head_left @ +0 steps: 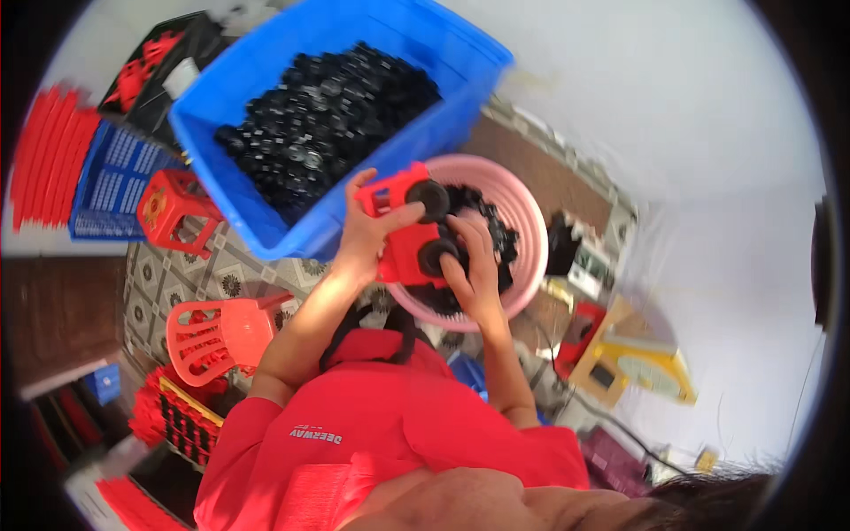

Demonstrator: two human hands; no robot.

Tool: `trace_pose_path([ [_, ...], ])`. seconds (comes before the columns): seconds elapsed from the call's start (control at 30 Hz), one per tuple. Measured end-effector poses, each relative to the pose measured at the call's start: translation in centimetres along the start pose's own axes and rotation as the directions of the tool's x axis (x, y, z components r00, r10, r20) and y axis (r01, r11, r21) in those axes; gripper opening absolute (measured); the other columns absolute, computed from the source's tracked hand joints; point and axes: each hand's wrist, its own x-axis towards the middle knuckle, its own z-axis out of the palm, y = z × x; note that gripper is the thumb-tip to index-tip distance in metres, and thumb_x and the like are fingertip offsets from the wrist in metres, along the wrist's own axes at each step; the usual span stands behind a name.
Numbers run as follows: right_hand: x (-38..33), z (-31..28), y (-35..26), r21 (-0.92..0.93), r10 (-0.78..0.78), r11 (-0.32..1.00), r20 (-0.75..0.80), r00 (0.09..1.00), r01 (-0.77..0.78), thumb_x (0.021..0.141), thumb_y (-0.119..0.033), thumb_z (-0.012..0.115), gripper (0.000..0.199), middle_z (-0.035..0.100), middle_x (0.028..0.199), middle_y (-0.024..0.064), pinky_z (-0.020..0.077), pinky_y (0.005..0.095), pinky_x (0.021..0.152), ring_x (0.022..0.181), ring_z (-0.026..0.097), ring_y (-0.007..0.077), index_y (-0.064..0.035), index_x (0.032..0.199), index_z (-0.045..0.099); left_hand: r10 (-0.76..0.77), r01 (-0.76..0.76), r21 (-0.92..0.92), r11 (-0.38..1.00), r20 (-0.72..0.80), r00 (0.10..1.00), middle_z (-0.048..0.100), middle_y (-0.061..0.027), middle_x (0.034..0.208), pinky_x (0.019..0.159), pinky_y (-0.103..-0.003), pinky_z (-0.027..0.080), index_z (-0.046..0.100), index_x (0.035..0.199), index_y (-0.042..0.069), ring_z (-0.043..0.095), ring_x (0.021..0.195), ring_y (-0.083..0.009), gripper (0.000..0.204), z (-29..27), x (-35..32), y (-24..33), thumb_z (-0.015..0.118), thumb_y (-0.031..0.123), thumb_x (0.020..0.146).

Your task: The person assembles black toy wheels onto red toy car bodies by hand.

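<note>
My left hand (361,234) grips a red plastic toy vehicle body (403,252), its thumb lying by a black wheel (431,196) on the body's upper part. The fingers of my right hand (475,274) close round a second black wheel (437,257) against the lower part of the body. Whether this wheel is fixed on cannot be made out. Beneath both hands is a pink basin (533,234) with a pile of small black parts (500,234) in it, partly hidden by the hands and the toy.
A big blue tub (199,173) with heaped black wheels (328,124) stands ahead. To the left are a red stool (181,217), a red chair (221,336) and a blue crate (115,190). A yellow-framed scale (651,363) stands by the right wall.
</note>
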Motion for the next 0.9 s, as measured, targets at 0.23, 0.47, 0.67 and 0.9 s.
trace_pose_path([
  [0.23, 2.1, 9.5, -10.3, 0.596, 0.090, 0.777, 0.213, 0.973, -0.202, 0.075, -0.004, 0.067, 0.076, 0.041, 0.135, 0.0136, 0.0382, 0.0338, 0.103, 0.123, 0.046, 0.0216, 0.0007, 0.143, 0.032, 0.308, -0.294, -0.097, 0.951, 0.198, 0.931, 0.041, -0.0118, 0.140, 0.109, -0.040, 0.035, -0.005, 0.152, 0.013, 0.043, 0.129, -0.0230, 0.119, -10.7, -5.3, 7.8, 0.081, 0.001, 0.071],
  [0.47, 3.8, 24.8, -14.8, 0.639, 0.081, 0.635, 0.503, 0.861, -0.433, 0.082, -0.004, 0.060, 0.070, 0.050, 0.128, 0.0118, 0.0419, 0.0311, 0.097, 0.113, 0.051, 0.0185, -0.0016, 0.146, 0.031, 0.474, -0.472, 0.125, 0.873, 0.009, 0.880, 0.040, -0.0102, 0.138, 0.108, -0.038, 0.038, 0.016, 0.148, 0.010, 0.041, 0.130, -0.0221, 0.109, -23.7, -10.6, 12.5, 0.084, 0.004, 0.064],
  [0.67, 7.4, 35.9, -19.6, 0.562, 0.014, 0.696, 0.611, 0.791, -0.447, 0.084, -0.005, 0.060, 0.054, 0.060, 0.111, 0.0068, 0.0463, 0.0278, 0.087, 0.098, 0.057, 0.0142, -0.0006, 0.136, 0.046, 0.578, -0.559, 0.149, 0.816, -0.265, 0.772, 0.043, -0.0108, 0.134, 0.106, -0.039, 0.040, 0.016, 0.145, 0.010, 0.045, 0.126, -0.0227, 0.102, -32.2, -12.3, 16.4, 0.080, 0.004, 0.067],
  [0.9, 21.5, 45.3, -26.9, 0.440, -0.013, 0.630, 0.830, 0.557, -0.640, 0.087, -0.025, 0.063, 0.071, 0.064, 0.113, 0.0153, 0.0566, 0.0262, 0.061, 0.097, 0.068, 0.0213, -0.0103, 0.147, 0.029, 0.460, -0.529, -0.082, 0.844, -0.395, 0.795, 0.020, -0.0127, 0.157, 0.118, -0.044, 0.013, 0.001, 0.156, 0.024, 0.021, 0.144, -0.0247, 0.104, -41.4, -14.8, 16.9, 0.072, 0.047, 0.083],
])
